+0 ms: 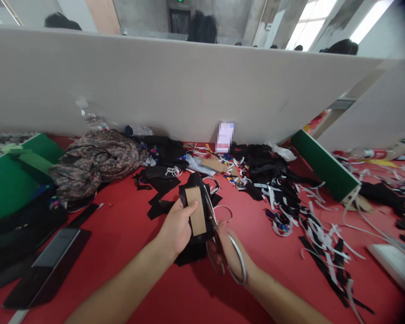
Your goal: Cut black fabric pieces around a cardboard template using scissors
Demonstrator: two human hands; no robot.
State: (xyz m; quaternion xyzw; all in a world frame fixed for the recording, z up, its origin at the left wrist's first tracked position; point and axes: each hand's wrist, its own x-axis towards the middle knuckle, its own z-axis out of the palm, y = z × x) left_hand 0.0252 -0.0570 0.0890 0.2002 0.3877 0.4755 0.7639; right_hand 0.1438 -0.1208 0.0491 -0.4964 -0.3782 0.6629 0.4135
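Observation:
My left hand [177, 227] is closed on a piece of black fabric [193, 245] with a tan cardboard strip [196, 210] pressed on top of it by the thumb. My right hand [234, 258] grips a pair of metal scissors [219, 240], fingers through the handle loops. The scissor blades run up along the right edge of the cardboard strip, against the black fabric. Both hands hover just above the red table [121, 234].
Black fabric scraps and white strips [310, 225] litter the table to the right. A patterned cloth bundle [94, 159] and a plastic bottle [91, 117] lie back left. Green dividers [324, 168] stand on both sides, a grey partition wall [189, 81] behind, a dark flat device [54, 254] at left.

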